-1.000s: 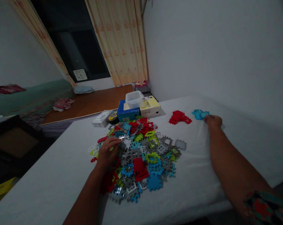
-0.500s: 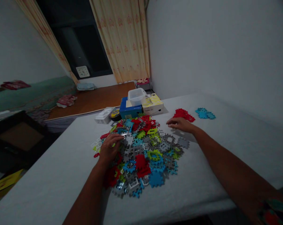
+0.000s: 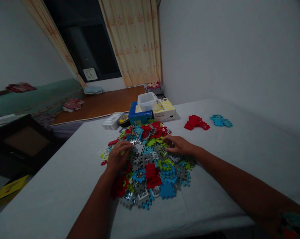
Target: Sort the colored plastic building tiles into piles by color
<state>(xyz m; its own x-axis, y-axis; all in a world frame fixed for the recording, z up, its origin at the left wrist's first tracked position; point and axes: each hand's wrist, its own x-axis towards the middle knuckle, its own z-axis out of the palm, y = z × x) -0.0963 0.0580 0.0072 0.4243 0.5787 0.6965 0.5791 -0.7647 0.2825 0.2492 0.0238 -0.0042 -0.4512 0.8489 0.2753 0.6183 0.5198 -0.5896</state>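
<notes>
A broad heap of interlocking plastic building tiles in red, blue, lime green, grey, white and clear lies in front of me. My left hand rests on the heap's left side. Its fingers are drawn together at the edge of a clear tile; whatever is between the fingertips is too small to make out. Over the right part of the heap reaches my right hand, thumb and fingers apart above lime green and grey tiles. No tile shows in its grasp.
Apart from the heap, red tiles and blue tiles lie in two groups at the right. Behind the heap stand a blue box, a yellow-and-white box, a clear plastic tub, a white container and a round tin.
My right hand has moved left and down, from the white cloth near the red group onto the heap's right part. My left hand stays at nearly the same spot on the heap.
</notes>
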